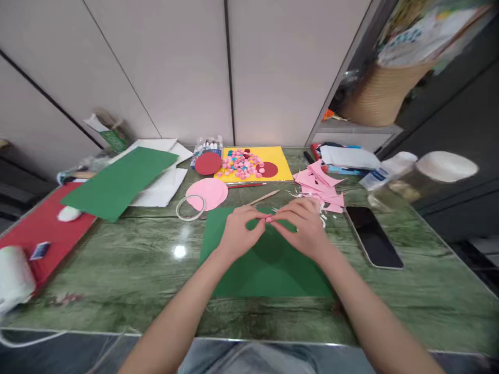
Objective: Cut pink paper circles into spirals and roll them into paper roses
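Observation:
Between the fingertips of both hands is a small pink paper piece [268,219], too small to make out its exact shape. My left hand [242,228] pinches it from the left, and my right hand [302,226] pinches it from the right. Both hands are just above a green paper sheet [268,275] lying on the table. Beyond them lie a wooden stick [265,197], a dark red pencil [245,185] and pink paper circles [210,193] with a pale ring [191,208] overlapping them. Pink paper offcuts [317,184] lie past my right hand.
Small pink, blue and red pieces [241,163] are heaped on a yellow sheet [278,156] at the back. A phone [374,236] and a lidded jar [421,179] stand right. Green sheet [120,182], red sheet [74,228] and a white object [15,275] occupy the left.

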